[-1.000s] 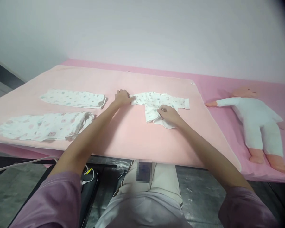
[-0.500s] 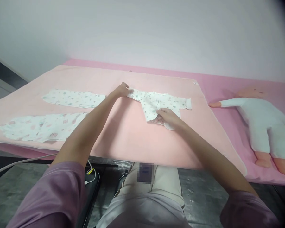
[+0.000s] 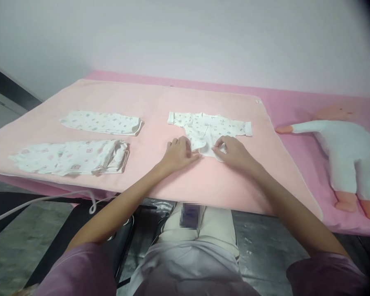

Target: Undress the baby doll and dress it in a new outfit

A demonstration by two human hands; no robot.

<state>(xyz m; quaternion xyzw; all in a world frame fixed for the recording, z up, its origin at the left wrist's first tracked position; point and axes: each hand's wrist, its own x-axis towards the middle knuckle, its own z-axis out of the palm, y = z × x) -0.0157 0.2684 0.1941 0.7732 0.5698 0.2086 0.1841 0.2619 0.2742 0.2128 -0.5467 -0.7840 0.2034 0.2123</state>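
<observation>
A white baby shirt point(image 3: 208, 123) with a small print lies face up, both sleeves spread out sideways and its front hem partly lifted. At the shirt's lower left corner is my left hand point(image 3: 179, 153), its fingers curled and the thumb along the hem, with the corner between them. My right hand point(image 3: 234, 151) pinches the hem near the middle of the front, thumb against forefinger. The fabric between the two hands is slightly raised and shows its plain inner side.
On the pink mat point(image 3: 154, 98), two folded printed baby garments lie to the left, one farther point(image 3: 101, 122) and one nearer point(image 3: 68, 158). A white-clothed doll point(image 3: 339, 144) rests at the right. A pale cable point(image 3: 49, 199) hangs by the table's front left edge.
My left hand has left the shirt's left sleeve cuff and come down to its lower left corner. The right hand has shifted slightly right along the hem.
</observation>
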